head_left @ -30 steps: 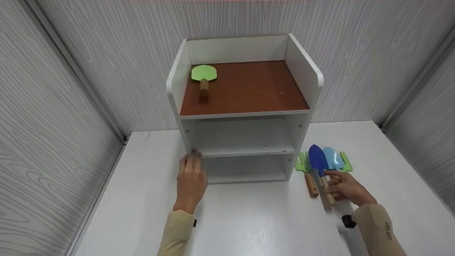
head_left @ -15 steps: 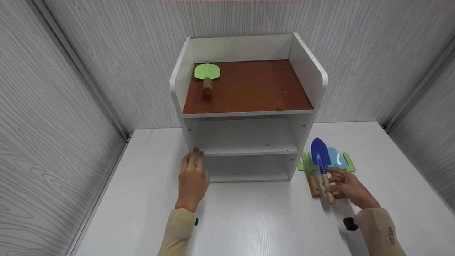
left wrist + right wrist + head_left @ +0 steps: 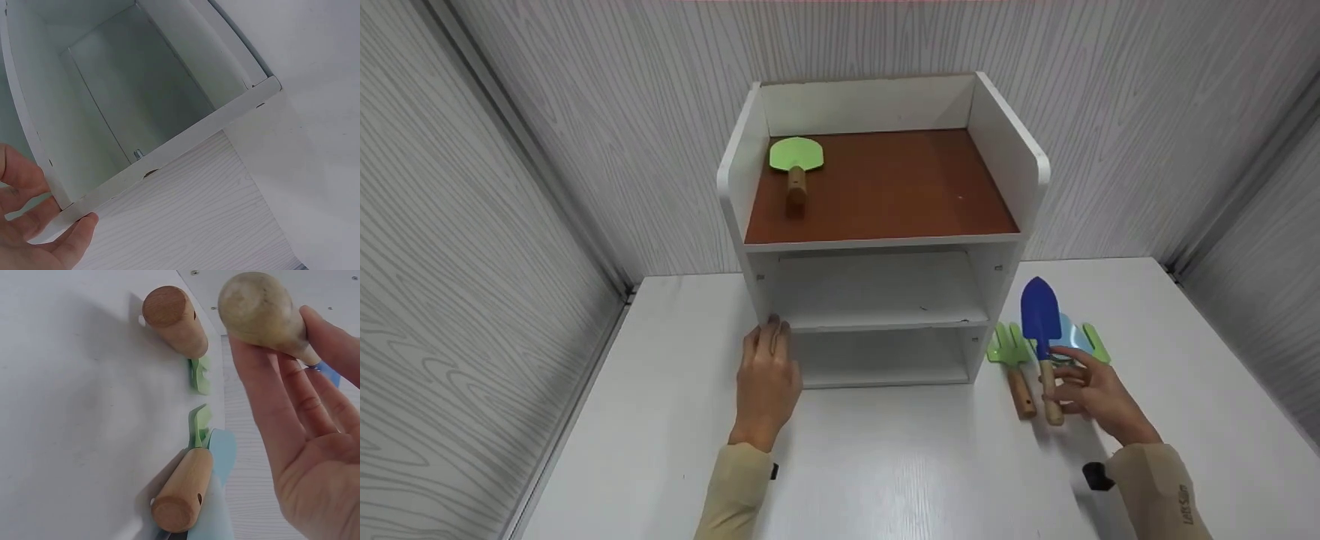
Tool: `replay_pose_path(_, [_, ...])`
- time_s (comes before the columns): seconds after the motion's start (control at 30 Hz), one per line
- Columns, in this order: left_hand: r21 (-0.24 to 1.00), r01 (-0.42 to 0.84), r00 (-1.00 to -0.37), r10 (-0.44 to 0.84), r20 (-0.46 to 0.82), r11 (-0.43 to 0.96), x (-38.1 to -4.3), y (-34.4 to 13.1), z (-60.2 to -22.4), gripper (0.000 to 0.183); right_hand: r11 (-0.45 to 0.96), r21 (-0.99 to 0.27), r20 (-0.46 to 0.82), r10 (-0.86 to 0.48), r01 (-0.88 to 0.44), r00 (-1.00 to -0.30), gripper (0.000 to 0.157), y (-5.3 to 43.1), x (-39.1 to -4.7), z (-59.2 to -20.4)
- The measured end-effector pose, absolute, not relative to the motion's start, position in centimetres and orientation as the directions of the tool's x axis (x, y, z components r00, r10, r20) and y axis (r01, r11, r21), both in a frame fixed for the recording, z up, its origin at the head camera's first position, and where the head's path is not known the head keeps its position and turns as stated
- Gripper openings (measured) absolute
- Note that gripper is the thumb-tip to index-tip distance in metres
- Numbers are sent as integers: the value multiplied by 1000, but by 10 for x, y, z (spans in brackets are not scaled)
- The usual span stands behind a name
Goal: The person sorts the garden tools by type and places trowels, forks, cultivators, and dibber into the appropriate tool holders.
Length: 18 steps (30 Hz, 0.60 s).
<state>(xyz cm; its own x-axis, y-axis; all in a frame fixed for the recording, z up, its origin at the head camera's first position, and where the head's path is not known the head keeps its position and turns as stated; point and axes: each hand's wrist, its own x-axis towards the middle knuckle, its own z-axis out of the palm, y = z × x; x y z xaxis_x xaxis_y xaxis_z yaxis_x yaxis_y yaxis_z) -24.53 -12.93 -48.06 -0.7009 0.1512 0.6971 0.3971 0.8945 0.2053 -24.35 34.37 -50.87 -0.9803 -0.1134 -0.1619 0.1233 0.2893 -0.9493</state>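
In the head view, my right hand (image 3: 1099, 394) pinches the pale wooden handle of a blue hand trowel (image 3: 1040, 311), raised off the table with its blade pointing away. The right wrist view shows that handle's rounded end (image 3: 253, 309) between thumb and fingers. Below it lies a green hand fork (image 3: 1011, 352) with a brown handle. My left hand (image 3: 767, 379) grips the left side panel of a white shelf unit (image 3: 877, 241), thumb and fingers on either side of its edge (image 3: 112, 188). A green-bladed tool (image 3: 796, 156) with a wooden handle lies on the unit's brown top.
A light blue tool (image 3: 1072, 335) and a green tool (image 3: 1096, 343) lie behind the right hand, partly covered. Another wooden handle (image 3: 185, 486) shows in the right wrist view. Grey wood-grain walls (image 3: 495, 247) enclose the white table (image 3: 885, 465) on the sides and back.
My right hand has lifted the blue trowel from the tools, and its blade has risen and turned more upright in the head view. The left hand keeps its hold on the shelf unit.
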Motion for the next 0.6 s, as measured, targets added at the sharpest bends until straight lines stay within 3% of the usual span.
replay_pose_path(0.6, [215,393,-713,148,686,894,-245,-128,-481,51,266,-964,-44,-112,13,-993,76,337,-236,-500])
